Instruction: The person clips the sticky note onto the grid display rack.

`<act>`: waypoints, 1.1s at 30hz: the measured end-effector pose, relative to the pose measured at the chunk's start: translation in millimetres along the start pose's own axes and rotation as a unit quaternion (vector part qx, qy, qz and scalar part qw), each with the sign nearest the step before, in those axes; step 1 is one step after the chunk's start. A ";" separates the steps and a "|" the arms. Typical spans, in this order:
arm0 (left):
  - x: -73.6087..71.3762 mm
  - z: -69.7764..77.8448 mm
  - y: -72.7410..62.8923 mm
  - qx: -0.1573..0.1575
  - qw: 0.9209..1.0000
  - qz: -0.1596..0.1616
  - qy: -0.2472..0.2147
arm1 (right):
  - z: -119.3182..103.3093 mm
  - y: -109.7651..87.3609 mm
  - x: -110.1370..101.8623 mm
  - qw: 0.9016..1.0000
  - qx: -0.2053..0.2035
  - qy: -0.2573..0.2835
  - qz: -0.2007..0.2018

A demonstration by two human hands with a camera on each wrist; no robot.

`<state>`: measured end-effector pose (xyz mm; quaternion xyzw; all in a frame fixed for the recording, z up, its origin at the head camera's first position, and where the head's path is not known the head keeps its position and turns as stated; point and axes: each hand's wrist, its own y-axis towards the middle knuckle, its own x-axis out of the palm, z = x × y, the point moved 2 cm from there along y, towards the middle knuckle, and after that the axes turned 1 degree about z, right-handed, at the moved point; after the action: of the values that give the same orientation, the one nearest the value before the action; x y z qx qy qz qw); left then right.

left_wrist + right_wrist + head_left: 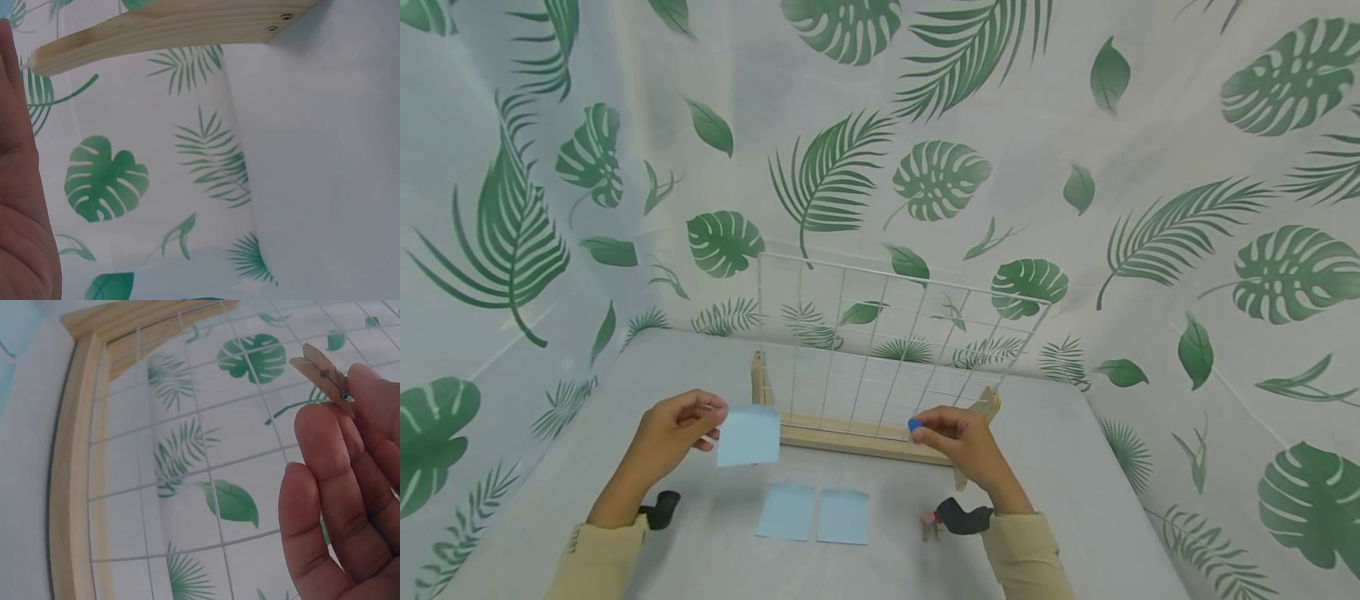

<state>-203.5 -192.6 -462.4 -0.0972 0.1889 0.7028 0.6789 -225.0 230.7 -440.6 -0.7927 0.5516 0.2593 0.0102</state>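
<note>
My left hand (679, 433) pinches a light blue sticky note (749, 437) at its upper left corner, and the note hangs in front of the rack's left end. Only the edge of that hand (24, 200) shows in the left wrist view. In my right hand (964, 443), thumb and fingers pinch a small wooden clothespin (325, 374); from the head view it shows as a blue spot. Behind both hands stands a white wire grid (880, 350) on a wooden base (850, 442). The clothespin overlaps the grid in the right wrist view.
Two more light blue notes (786, 512) lie side by side on the white table (715, 550). Small clothespins, one with a pink top (929, 523), lie near the right wrist. Black wrist cameras (662, 510) sit under both wrists. A leaf-printed curtain surrounds the table.
</note>
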 end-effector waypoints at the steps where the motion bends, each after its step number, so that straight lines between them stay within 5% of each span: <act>1: 0.1 1.4 0.2 0.001 1.000 0.000 0.000 | -0.7 0.7 -0.1 1.000 -0.003 0.002 -0.001; 33: 16.1 28.3 13.6 0.037 0.999 0.001 -0.009 | -12.6 18.6 -2.0 1.000 -0.019 -0.003 -0.015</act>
<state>-214.6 -166.7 -441.1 -0.0656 0.2086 0.6971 0.6828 -236.9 221.4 -423.8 -0.8001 0.5346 0.2721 0.0011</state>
